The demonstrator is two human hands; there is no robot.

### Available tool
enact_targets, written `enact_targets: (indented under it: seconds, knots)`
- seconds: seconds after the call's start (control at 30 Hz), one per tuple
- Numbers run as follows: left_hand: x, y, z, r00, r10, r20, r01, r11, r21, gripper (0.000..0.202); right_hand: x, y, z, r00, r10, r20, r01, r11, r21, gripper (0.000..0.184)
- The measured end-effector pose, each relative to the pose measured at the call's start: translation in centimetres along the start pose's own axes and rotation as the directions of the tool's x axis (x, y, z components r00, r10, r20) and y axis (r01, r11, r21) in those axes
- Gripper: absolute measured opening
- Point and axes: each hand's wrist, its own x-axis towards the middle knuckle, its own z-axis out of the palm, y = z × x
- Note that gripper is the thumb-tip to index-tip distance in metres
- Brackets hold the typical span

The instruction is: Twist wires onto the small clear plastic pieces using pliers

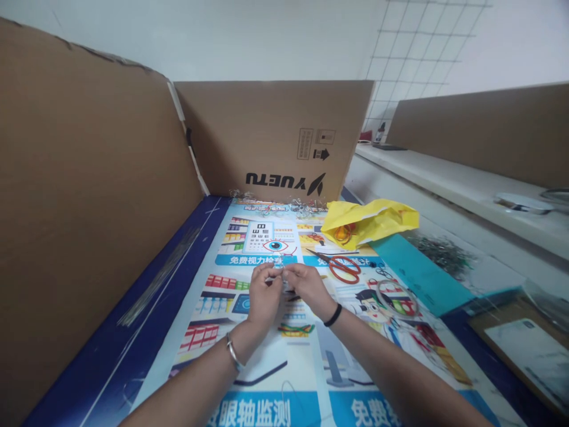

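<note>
Near the middle of the printed poster sheet [306, 332], my left hand [265, 295] and my right hand [310, 287] meet fingertip to fingertip. Both are closed in a pinch around something tiny, too small to make out. A silver bangle [232, 351] is on my left wrist and a black band [333, 315] on my right. Just beyond my right hand lie scissors [344, 268] with orange handles, their blades pointing left. A few yellow and green strands [297, 330] show on the sheet below my hands; whether they are printed or loose is unclear.
Cardboard walls [267, 130] stand behind and at left. Thin straight wires [160, 279] lie along the left side. Wire scraps [306, 207] gather at the back. On the right are a yellow bag [377, 219], a wire coil [398, 296], a teal sheet [418, 276] and a wire pile [444, 255].
</note>
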Motion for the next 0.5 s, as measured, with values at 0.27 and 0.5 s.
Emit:
enact_targets:
  seconds: [0.27, 0.5]
  knots:
    - [-0.3, 0.3, 0.1, 1.0, 0.01, -0.011, -0.011, 0.999, -0.042, 0.009, -0.6, -1.1, 0.4, 0.981, 0.195, -0.004, -0.185, 0.934, 0.307, 0.03]
    - [0.0, -0.4, -0.1, 1.0, -0.002, 0.021, 0.003, 0.997, -0.079, 0.007, -0.5, -1.1, 0.0, 0.974, 0.228, 0.016, -0.217, 0.902, 0.372, 0.026]
